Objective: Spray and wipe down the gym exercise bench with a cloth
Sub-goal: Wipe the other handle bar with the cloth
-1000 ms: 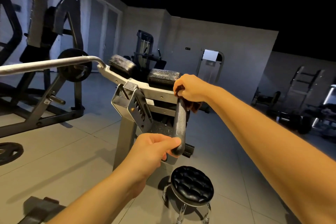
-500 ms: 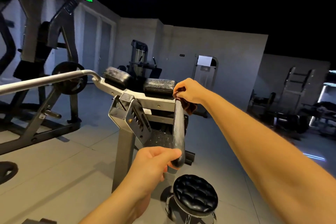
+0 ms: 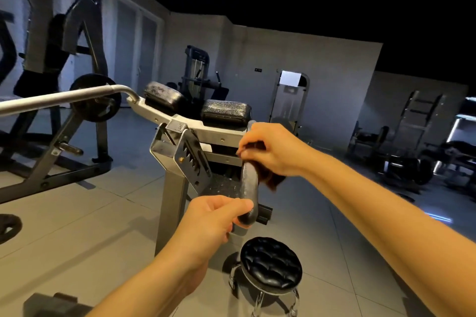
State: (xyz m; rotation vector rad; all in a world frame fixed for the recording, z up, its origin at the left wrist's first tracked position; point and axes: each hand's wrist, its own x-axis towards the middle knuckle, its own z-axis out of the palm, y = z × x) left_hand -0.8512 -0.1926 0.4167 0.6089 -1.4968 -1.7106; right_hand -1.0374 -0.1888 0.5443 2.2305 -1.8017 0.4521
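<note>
Cloth [image 3: 272, 179] inside right grip [image 3: 275, 152], against handle [image 3: 248, 184].

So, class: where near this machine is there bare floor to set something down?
Bare floor lies between the machine's post and the black frame to the left, and right of the stool. Crowded: the handle, gripped by left hand and right hand with cloth, stool directly below.

Grey tiled floor [image 3: 77, 226], pale joints running diagonally. The bench [image 3: 170, 208] stands mid-floor on one grey upright post. Just in front of it, nearest me, a round black padded stool [image 3: 271, 262] on chrome legs. Toward the left edge, a black machine frame [image 3: 51, 175] rests on the tiles, and a weight plate [image 3: 9, 226] lies flat beside it. Dark racks [image 3: 412, 162] stand along the far right wall.
</note>
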